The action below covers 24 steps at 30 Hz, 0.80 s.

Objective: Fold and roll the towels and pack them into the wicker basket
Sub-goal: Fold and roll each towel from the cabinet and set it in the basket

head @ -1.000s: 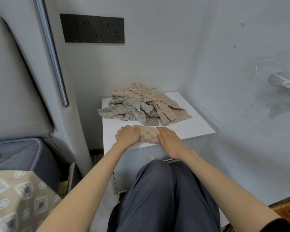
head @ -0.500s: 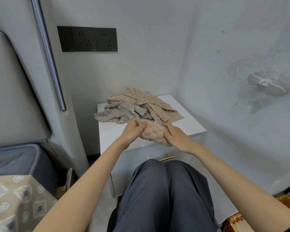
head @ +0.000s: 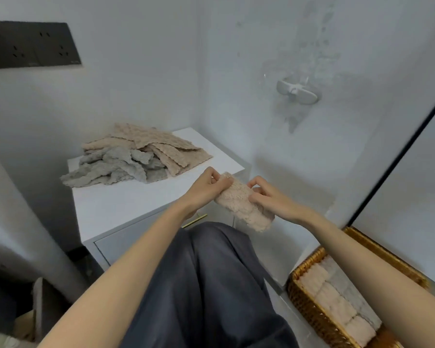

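Evidently packing is in hand; left hand (head: 206, 188) and right hand (head: 270, 200) pinch the ends of the rolled towel (head: 241, 208) above the lap; next, I judge, it goes down into the wicker basket (head: 302, 306).

Soft even daylight, faint shadows; motion blur, wide-angle bending at edges.

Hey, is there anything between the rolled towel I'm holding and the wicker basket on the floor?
Nothing visible does. The left hand and right hand hold the rolled towel in open air, with the wicker basket lower, to your right. Only your right forearm crosses over the basket, and packed towels fill the part that shows.
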{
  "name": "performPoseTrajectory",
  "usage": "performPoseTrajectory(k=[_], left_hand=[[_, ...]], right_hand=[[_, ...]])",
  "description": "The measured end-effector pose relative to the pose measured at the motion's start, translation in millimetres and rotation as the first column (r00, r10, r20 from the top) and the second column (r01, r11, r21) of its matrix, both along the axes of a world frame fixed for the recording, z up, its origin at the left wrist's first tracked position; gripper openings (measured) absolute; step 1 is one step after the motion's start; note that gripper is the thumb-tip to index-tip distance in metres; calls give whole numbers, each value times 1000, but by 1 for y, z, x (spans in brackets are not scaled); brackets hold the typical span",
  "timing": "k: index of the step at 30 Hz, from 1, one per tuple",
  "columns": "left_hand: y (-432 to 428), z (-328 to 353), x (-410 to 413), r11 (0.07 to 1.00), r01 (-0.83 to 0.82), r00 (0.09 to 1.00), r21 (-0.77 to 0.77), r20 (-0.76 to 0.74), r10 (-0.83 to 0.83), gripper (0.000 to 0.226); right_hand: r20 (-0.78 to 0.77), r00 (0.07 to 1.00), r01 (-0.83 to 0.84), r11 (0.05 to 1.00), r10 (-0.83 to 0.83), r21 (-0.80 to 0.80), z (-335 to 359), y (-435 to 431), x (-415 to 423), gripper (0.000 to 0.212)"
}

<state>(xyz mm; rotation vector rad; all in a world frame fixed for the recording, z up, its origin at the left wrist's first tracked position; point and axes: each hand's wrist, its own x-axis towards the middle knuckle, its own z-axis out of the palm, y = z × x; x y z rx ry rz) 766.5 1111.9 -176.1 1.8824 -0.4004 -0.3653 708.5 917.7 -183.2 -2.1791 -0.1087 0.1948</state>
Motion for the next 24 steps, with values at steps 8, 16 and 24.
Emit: performPoseTrajectory(k=[8,16,24], left_hand=[[-85,-44,-29,985,153,988,78,-43,-150,30],[-153,-100,-56,952,288,955,106,-105,-278,23],[-183,-158,-62,924,343,929,170,-206,-307,18]], right_hand=[[-64,978,203,978,-200,42,-51,-70,-57,14],[53,869,489,871,-491,45,-117,-122,-117,12],[-166,553,833,545,-817,95,-220,-177,-159,19]])
